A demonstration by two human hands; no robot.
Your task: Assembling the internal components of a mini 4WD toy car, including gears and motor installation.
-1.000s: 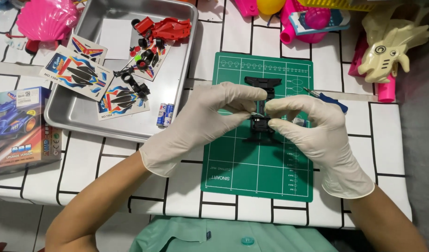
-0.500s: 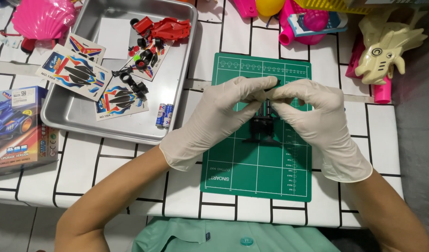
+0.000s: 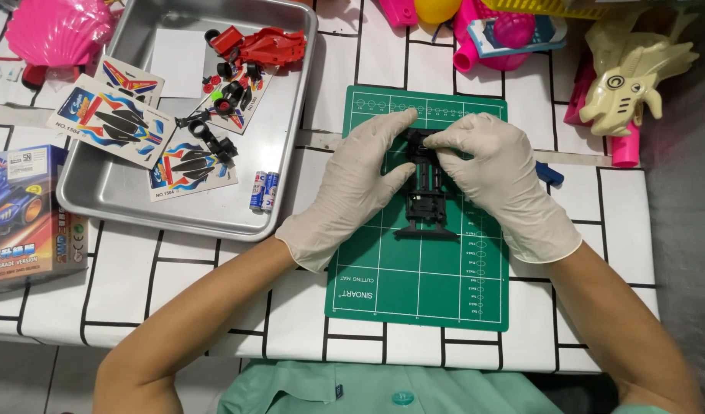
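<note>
**Black chassis held between both hands on the green mat**

The black toy car chassis (image 3: 427,188) lies on the green cutting mat (image 3: 414,284), its long axis pointing away from the person. The left hand (image 3: 352,188) grips its left side; the right hand (image 3: 496,180) pinches the far end. Both hands touch it, equally near

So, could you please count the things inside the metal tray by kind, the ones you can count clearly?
In the metal tray:
Sticker sheets: 4
Small batteries: 2
Red car body: 1
White paper: 1
Total: 8
The small loose parts are too crowded to count.
</note>
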